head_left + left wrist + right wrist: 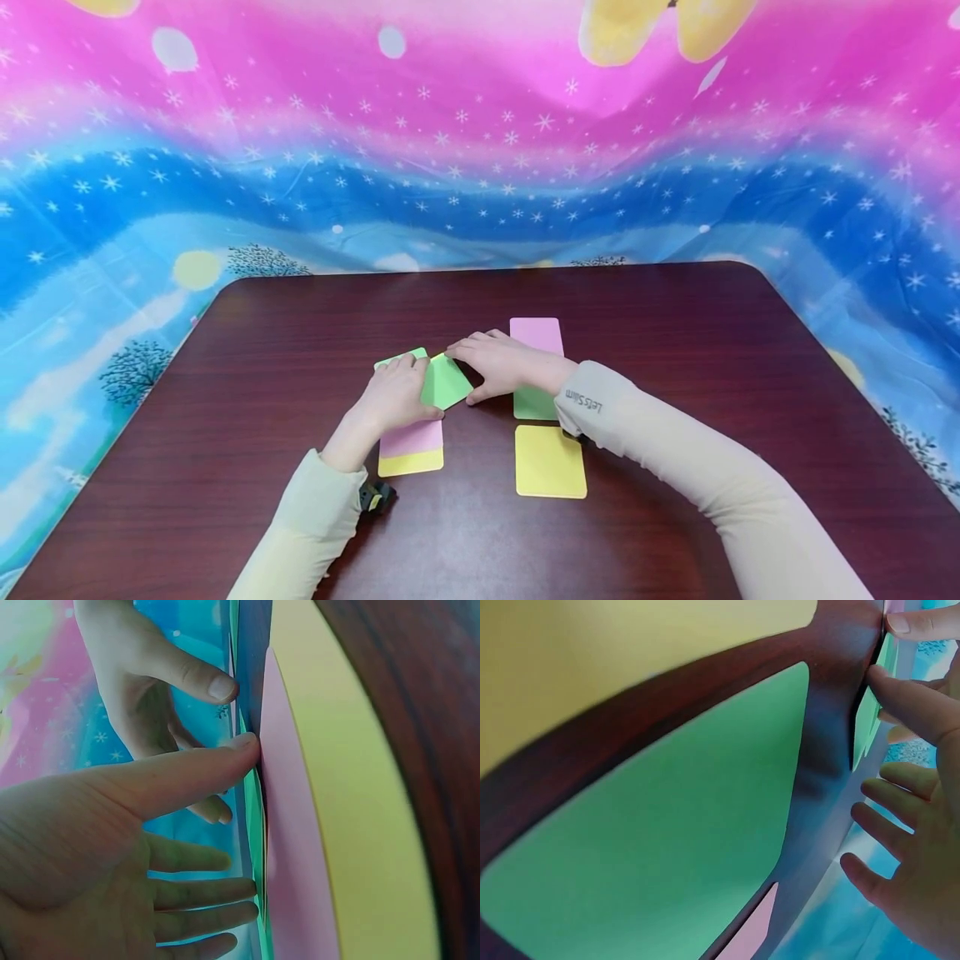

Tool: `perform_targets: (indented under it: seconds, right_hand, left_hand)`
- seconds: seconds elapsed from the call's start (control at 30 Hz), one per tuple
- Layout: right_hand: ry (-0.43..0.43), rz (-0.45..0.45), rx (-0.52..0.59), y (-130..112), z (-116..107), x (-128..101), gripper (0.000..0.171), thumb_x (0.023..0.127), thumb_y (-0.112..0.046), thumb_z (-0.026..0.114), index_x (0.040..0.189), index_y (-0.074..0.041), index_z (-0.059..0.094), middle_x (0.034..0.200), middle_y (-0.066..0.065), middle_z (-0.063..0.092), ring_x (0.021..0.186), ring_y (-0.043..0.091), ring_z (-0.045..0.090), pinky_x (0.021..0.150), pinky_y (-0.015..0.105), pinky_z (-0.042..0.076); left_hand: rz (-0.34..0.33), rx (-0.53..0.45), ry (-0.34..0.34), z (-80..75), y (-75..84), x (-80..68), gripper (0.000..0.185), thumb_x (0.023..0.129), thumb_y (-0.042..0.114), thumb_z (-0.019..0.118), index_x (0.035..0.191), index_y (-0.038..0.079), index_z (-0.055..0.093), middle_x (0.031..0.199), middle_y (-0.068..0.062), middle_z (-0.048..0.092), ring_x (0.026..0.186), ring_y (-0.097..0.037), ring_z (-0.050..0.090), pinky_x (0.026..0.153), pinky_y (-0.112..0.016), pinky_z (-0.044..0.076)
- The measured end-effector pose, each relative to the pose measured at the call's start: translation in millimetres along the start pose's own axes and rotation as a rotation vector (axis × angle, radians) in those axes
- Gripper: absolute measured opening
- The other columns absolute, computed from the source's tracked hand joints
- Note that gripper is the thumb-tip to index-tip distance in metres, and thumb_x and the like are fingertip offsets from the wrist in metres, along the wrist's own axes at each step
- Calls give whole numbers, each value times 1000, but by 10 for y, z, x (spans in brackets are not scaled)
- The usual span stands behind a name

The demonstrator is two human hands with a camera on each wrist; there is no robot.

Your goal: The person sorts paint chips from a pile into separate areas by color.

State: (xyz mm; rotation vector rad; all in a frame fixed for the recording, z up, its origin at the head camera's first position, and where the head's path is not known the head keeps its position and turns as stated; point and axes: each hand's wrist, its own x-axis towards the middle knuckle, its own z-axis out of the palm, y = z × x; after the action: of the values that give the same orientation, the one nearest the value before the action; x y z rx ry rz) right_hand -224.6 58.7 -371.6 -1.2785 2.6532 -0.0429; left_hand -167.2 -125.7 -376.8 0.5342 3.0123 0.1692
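Sleeved forearms enter the head view from the lower edge and meet above a dark wooden table, which serves as the landmark. At the table's centre, the left hand lies flat, fingers extended, on a left stack of cards: a tilted green card on top, a pink card beneath it, and a yellow card lowest, its edge showing toward the person. The right hand rests its fingertips on the far corner of the tilted green card, thumb at the card's near edge; whether it pinches the card cannot be told. Toward the table's right of centre lies a column of single cards: a second pink card farthest, a second green card partly under the right wrist, and a second yellow card nearest the person. A small dark object sits by the left sleeve. Left wrist view: the left hand shows straight, spread fingers with the thumb tip against the card edges, the pink card lying over the yellow card on the table; the right hand approaches from above. Right wrist view: the right hand is open with relaxed fingers, the second green card fills the table surface below it, and the second yellow card lies beyond.
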Motion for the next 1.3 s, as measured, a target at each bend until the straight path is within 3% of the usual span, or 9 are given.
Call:
perform_targets:
  seconds: [0.4,0.73,1.07,1.3]
  right_hand:
    - [-27,16,34,-11,35,31,74,74,-44,70,136,-17,40,132,-4,47,122,17,40,99,40,30]
    - [-15,27,8,-7,14,11,79,72,-47,71,137,-16,38,134,-2,44,122,17,40,99,40,30]
    - [17,20,-43,41,-84,-113,79,67,-51,73,133,-15,46,127,0,46,117,19,42,97,40,30]
    - [63,11,-52,92,-64,-218,83,62,-53,75,130,-12,48,119,0,46,107,19,46,90,37,33]
  left_hand:
    - [18,-49,-1,-12,-11,-3,74,63,39,76,121,0,50,113,-16,52,101,-29,51,85,-48,40]
    - [55,-60,49,-23,0,-6,76,60,40,78,120,2,51,102,-12,50,88,-27,49,79,-42,41]
    - [107,-131,51,-37,61,29,76,63,37,78,124,1,50,107,-11,49,96,-27,51,91,-41,38]
    - [147,-97,52,-61,158,56,76,64,38,78,125,3,49,110,-9,48,101,-26,50,93,-44,36]
